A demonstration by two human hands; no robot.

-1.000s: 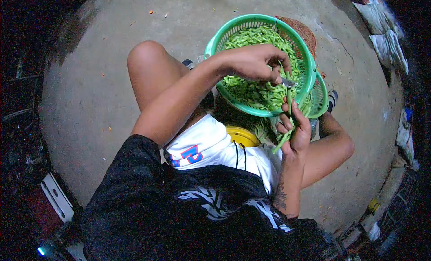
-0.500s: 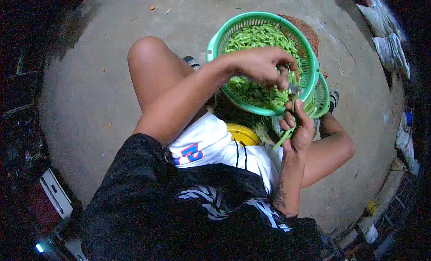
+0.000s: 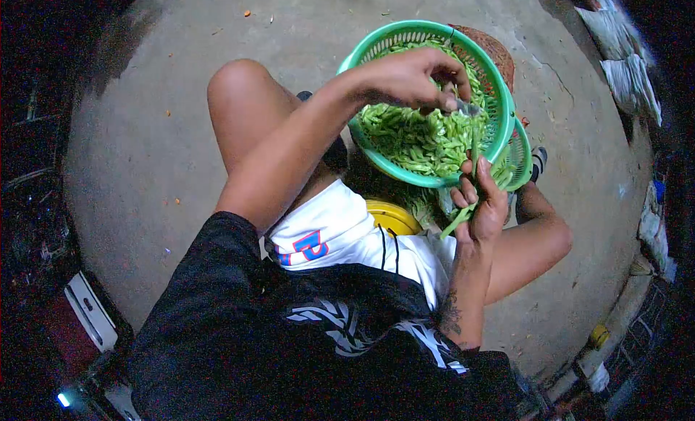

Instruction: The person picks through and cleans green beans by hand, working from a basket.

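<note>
Gripping Knife and Bean at the Basket!

And there was the left hand (image 3: 416,77), up over the big green basket (image 3: 501,135) at 1 o'clock in the view, thumb and fingers pinching a small knife (image 3: 469,108)! The right hand (image 3: 489,205), at the basket's 5 o'clock, had its fingers curled round a long green bean (image 3: 475,140) that pointed to 12 o'clock, tip right by the blade; whether they touched, I couldn't tell. Cut pieces (image 3: 413,135) lay heaped inside the basket! A second basket (image 3: 528,164) sat just beside it at 4 o'clock, a reddish mesh (image 3: 491,50) at 1.
</note>
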